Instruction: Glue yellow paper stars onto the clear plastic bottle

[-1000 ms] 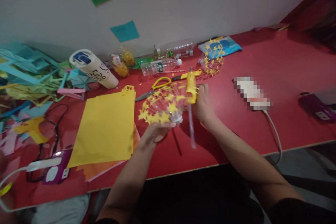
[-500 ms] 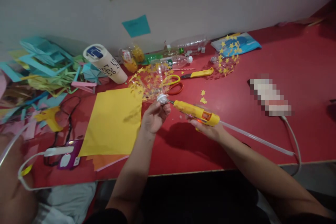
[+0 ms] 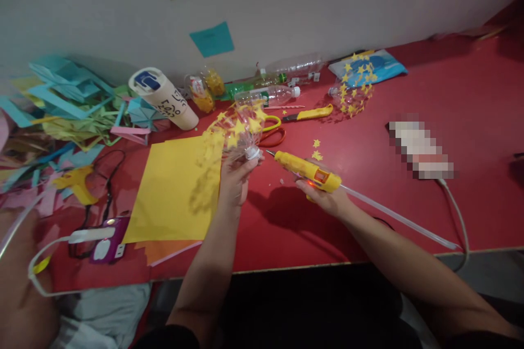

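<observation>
My left hand [image 3: 237,174] is closed around the white-capped neck of a cut plastic bottle [image 3: 252,152]. Its clear strips fan out away from me and carry yellow paper stars [image 3: 239,130]. In my right hand [image 3: 325,195] is a yellow hot glue gun [image 3: 305,168], its small light glowing orange-red. A long clear glue stick [image 3: 397,215] sticks out of its back end. The metal nozzle points left, a short gap from the bottle cap. Scissors [image 3: 273,137] with yellow and red handles lie just behind, partly covered by the strips.
Yellow paper sheets [image 3: 172,196] lie at left, near a second glue gun [image 3: 79,182] and a purple power strip [image 3: 108,242]. Behind are a tumbler [image 3: 164,98], plastic bottles [image 3: 270,96], a yellow cutter [image 3: 311,114] and another starred bottle piece [image 3: 356,90]. A blurred-out device [image 3: 421,150] lies right.
The glue gun's nozzle has drawn back from the bottle cap, leaving a gap. My left hand has turned the bottle piece, so its starred strips have shifted.
</observation>
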Available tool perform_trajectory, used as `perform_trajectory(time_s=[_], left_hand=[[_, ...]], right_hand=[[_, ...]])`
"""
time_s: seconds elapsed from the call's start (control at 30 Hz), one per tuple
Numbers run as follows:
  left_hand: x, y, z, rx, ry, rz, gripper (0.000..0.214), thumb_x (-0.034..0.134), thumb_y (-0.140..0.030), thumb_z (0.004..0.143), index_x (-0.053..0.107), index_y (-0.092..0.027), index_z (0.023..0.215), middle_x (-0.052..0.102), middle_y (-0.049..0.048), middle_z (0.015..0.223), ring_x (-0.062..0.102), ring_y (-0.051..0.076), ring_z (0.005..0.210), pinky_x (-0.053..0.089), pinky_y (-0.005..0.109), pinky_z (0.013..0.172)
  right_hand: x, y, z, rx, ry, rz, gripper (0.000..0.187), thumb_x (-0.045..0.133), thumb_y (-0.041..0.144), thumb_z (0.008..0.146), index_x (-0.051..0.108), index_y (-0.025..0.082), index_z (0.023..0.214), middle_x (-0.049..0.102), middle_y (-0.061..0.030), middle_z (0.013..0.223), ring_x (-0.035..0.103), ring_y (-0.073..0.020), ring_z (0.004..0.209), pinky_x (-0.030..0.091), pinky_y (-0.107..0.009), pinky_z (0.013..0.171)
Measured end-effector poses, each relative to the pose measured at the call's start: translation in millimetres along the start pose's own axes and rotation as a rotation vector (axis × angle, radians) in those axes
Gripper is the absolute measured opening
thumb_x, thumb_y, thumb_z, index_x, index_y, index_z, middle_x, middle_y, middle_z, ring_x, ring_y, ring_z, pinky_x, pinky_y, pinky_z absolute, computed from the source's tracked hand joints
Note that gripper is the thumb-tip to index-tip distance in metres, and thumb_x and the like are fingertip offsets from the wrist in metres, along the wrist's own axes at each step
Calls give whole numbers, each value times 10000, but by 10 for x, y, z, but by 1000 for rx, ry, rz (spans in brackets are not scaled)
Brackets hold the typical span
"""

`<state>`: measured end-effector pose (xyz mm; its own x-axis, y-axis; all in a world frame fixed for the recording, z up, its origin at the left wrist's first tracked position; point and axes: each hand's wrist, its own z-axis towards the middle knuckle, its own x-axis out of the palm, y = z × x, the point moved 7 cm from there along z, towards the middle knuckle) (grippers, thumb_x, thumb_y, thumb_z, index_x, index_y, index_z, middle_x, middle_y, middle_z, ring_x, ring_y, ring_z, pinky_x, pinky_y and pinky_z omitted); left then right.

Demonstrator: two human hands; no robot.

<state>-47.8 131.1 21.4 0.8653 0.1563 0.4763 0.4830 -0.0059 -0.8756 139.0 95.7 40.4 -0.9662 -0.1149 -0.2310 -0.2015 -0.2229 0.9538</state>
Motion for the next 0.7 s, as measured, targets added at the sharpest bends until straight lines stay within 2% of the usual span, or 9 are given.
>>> perform_trajectory(time_s=[0.1,0.17,0.23,0.33,0.43,0.5,0.57,0.63,0.7], left_hand=[[-22,26,10,-30,-14,-21,323,848,-173,503,714,-197,796,732,-9,760,678,130,687,540,260,720],[-26,80,20,-111,6,-55,308,830,-190,533,720,-191,820,739,8,781,680,129,702,538,259,731],[-33,130,28,-180,26,-77,290,808,-204,560,725,-184,838,744,25,812,679,127,716,533,256,736],[-74,162,52,-176,6,-41,299,801,-202,553,723,-189,842,746,25,831,685,137,735,531,273,757],[-98,190,72,-132,-17,16,316,812,-191,540,720,-188,842,740,18,813,689,149,742,524,292,771],[-97,218,78,-119,-22,30,330,822,-183,535,718,-186,848,732,10,798,684,143,727,514,279,750],[-90,238,79,-115,-22,44,333,834,-187,527,717,-184,837,722,3,778,675,133,706,507,261,717],[-77,251,77,-116,-16,55,325,846,-200,513,710,-183,808,714,-2,760,667,127,689,504,249,693],[-64,265,73,-120,-10,62,328,858,-211,492,701,-176,778,706,-4,741,662,126,678,506,244,680]], right_hand=[[7,-51,-8,21,-19,-32,278,601,480,782,502,237,690,528,2,678,526,-147,603,449,-298,555],[-19,-111,5,36,-62,-45,273,582,489,801,506,238,727,550,-4,693,531,-154,605,446,-300,546],[-88,-127,48,-9,-107,-135,235,546,461,834,508,238,772,560,-10,721,533,-161,625,449,-306,565],[-278,-68,152,-155,-111,-334,186,531,417,826,509,235,798,561,-18,750,530,-176,665,452,-320,613],[-537,-70,238,-231,-9,-518,177,548,376,803,556,208,859,595,-67,855,560,-204,762,450,-330,680],[-723,-182,264,-189,64,-738,168,504,337,835,571,191,886,593,-90,869,557,-216,753,433,-334,670],[-947,-369,271,-61,55,-899,150,468,279,844,571,179,888,580,-102,865,547,-224,711,426,-349,654],[-1134,-547,260,58,1,-938,154,468,210,818,566,159,926,566,-128,928,562,-245,752,448,-380,701],[-1207,-675,249,104,-10,-912,237,512,139,744,559,147,976,542,-150,1026,581,-266,859,471,-401,787]])
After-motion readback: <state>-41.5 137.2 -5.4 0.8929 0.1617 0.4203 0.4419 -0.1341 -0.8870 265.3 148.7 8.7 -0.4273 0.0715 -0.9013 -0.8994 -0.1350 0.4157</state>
